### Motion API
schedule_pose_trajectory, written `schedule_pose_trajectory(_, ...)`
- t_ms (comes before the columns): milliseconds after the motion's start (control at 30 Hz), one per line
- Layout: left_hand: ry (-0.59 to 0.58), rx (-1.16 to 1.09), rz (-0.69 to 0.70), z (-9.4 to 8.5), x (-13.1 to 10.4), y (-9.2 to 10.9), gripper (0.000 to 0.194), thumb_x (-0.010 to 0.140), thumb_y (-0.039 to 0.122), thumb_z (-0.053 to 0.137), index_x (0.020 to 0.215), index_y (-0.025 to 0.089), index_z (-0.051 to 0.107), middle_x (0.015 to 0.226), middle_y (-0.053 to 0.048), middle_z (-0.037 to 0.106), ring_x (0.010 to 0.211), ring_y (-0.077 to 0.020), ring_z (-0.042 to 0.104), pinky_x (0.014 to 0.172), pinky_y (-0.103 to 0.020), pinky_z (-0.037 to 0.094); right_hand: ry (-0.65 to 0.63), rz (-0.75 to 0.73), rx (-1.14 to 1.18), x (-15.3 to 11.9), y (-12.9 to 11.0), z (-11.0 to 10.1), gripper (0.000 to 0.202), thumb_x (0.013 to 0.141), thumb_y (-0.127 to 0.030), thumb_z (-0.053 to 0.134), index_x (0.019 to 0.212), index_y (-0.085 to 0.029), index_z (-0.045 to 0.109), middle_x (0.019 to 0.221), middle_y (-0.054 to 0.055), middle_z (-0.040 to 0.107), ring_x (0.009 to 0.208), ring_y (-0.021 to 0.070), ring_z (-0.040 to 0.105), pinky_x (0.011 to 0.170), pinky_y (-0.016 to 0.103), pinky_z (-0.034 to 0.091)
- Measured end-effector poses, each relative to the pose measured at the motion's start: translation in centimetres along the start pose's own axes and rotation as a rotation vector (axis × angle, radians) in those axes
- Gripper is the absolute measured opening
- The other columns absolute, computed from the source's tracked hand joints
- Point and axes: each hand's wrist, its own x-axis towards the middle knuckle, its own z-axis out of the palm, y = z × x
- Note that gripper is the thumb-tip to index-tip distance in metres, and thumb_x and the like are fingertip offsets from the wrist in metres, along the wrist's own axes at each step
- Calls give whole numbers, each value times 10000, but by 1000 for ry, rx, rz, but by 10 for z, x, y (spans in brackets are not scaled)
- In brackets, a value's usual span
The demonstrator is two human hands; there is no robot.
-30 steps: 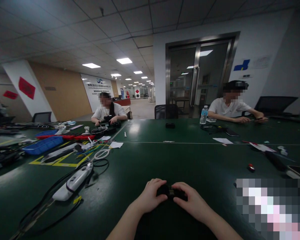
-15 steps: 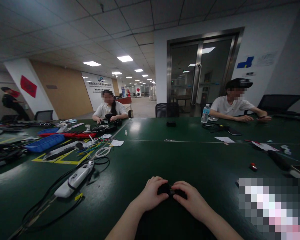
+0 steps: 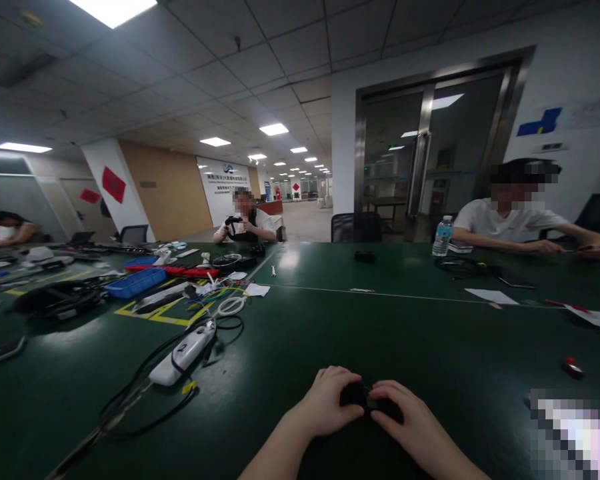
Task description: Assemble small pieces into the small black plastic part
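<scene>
My left hand (image 3: 327,403) and right hand (image 3: 407,417) curl inward, gripping a dark object (image 3: 353,394), near desk (image 3: 280,350) centre; long axis runs left-right, front end unclear.

Two foreground hands (image 3: 329,403) (image 3: 411,415), one bottle (image 3: 442,238), one wrench (image 3: 274,271)

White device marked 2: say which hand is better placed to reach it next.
Probably the left hand: it is nearer the white device; the right hand is farther, beyond the left. Both hold a black object, so either would first need to let go.
</scene>
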Motion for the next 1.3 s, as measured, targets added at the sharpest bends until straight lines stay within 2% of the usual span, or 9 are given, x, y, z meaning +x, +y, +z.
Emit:
schedule_pose_trajectory(267,-10,-25,-27,1,0,-2,491,750,344,654,1213,278,505,1213,-26,517,1116,-238,447,954,-365,329,6,-9,7,-1,0,0,177,782,-327,569,929,-261,643,1123,26,581,1067,224,530,928,345,405)
schedule_pose_trajectory(467,1,-18,1,3,1,-4,493,745,316,672,1208,250,515,1192,-37,544,1114,-235,457,976,-376,305,17,1,15,-3,-7,-1,158,775,-295,582,920,-263,636,1113,15,578,1059,211,527,921,348,409)
schedule_pose_trajectory(767,-7,-6,3,1,1,-2,447,748,299,665,1177,270,542,1155,-24,558,1098,-229,470,970,-374,316,14,-7,-23,-4,-6,-1,154,782,-286,583,928,-267,627,1109,8,574,1057,208,526,917,348,402)
schedule_pose_trajectory(933,-4,-11,2,1,1,-1,566,734,319,671,1259,258,468,1228,-49,520,1140,-248,441,985,-393,305,19,2,-40,-4,-11,-2,140,778,-273,582,909,-254,629,1110,22,579,1064,212,521,926,348,394)
schedule_pose_trajectory(1000,-12,4,5,1,1,-1,545,738,322,672,1245,262,482,1209,-39,534,1134,-243,445,985,-390,298,21,-8,-40,-5,-12,-3,141,782,-274,576,911,-252,629,1104,25,582,1064,211,521,924,344,396)
schedule_pose_trajectory(1133,-8,16,23,2,1,-1,462,759,323,660,1197,280,520,1149,-14,567,1099,-224,464,965,-370,308,-4,-3,-39,-4,-8,-2,160,793,-314,563,931,-263,627,1128,21,572,1074,216,518,920,349,401)
schedule_pose_trajectory(1300,-10,7,8,0,0,0,551,734,337,685,1240,270,478,1185,-22,547,1108,-224,454,973,-367,302,-3,-15,-27,-2,-1,1,166,795,-313,558,936,-259,626,1132,20,569,1074,210,518,932,343,396)
